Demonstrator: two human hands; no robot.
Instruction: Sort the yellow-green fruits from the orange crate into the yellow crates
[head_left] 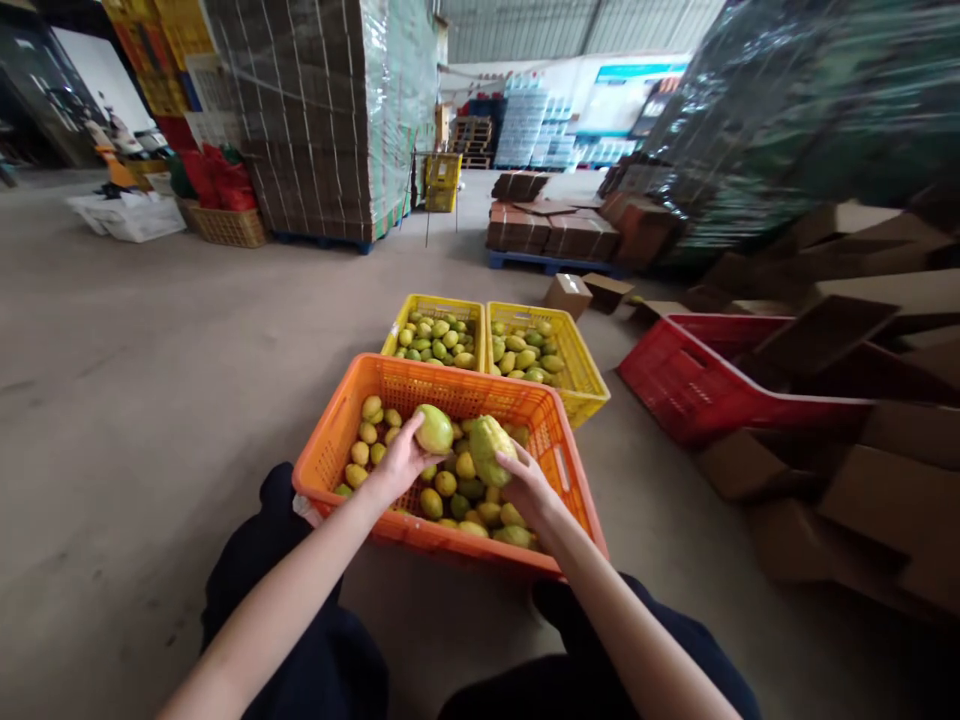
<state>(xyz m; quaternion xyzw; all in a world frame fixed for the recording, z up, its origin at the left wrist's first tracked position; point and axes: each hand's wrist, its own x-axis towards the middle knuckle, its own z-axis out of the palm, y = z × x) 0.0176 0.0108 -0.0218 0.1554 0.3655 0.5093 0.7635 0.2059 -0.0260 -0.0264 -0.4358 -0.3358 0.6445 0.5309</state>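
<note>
A: Taking the orange crate point(465, 385) as the reference, what is standing to the left?

B: Far beyond it on the left, a white crate point(146, 222) is resting on the floor. Next, a tan basket point(229, 228) is carrying red bags point(217, 180), and a wrapped stack point(315, 120) is towering beyond the orange crate's left end.

A: State the left grip.

B: The left hand point(403, 462) is grasping a smooth green fruit point(433, 430), with the thumb lying along its left side. It is hovering over the middle of the orange crate, where loose fruit point(445, 484) is covering much of the bottom.

A: What is sitting just beyond the far side?

B: The left yellow crate point(442, 308) is sitting there, holding similar fruit.

A: State the right grip.

B: The right hand point(527, 485) is grasping a ridged yellow-green fruit point(491, 450), also over the orange crate, right of its middle. A narrow gap is separating the two held pieces.

A: And farther right?

B: The right yellow crate point(581, 365) is sitting beyond the orange crate's right half. Farther beyond, a blue pallet point(555, 265) is bearing flat cardboard point(517, 235). A red crate point(667, 390) is standing right of the orange crate, and cardboard boxes point(847, 500) are lying at its far right.
</note>
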